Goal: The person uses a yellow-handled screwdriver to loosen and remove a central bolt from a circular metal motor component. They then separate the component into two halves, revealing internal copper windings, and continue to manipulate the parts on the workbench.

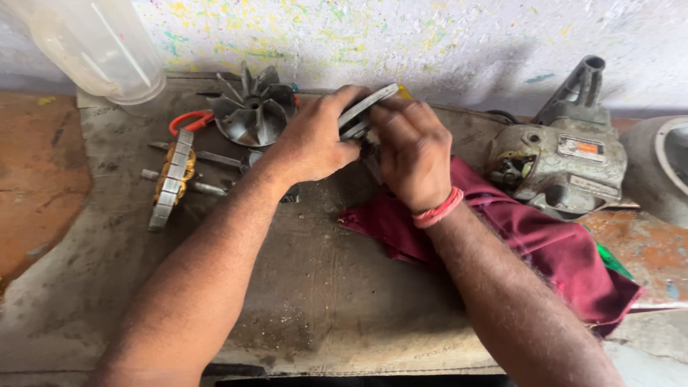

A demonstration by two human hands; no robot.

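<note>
Both bare forearms come in from the near edge and meet over the worn, stained wooden workbench, which serves as the landmark for everything else. Draped on the bench's right half, partly under the right forearm, lies a crumpled maroon cloth; a small green scrap shows at the cloth's far right edge.

Above the middle of the bench, the left hand and the right hand come together. The left hand's fingers are closed around a flat grey metal part, thumb below and fingers over the top, so that its long edge tilts up to the right. The right hand, with a pink band at the wrist, is curled shut against the same part from the other side; how much of the part it clasps is hidden behind its knuckles.

On the bench's left side rests a stacked steel stator core with yellowish copper winding, beside thin metal rods. Just beyond it lies a tool with an orange-red handle, and next to that a dark grey finned metal fan impeller. At the bench's right far corner sits a grimy grey cast-metal motor housing with a dark handle sticking up. Over the bench's far left corner stands a translucent plastic container, against a paint-flecked white wall.
</note>
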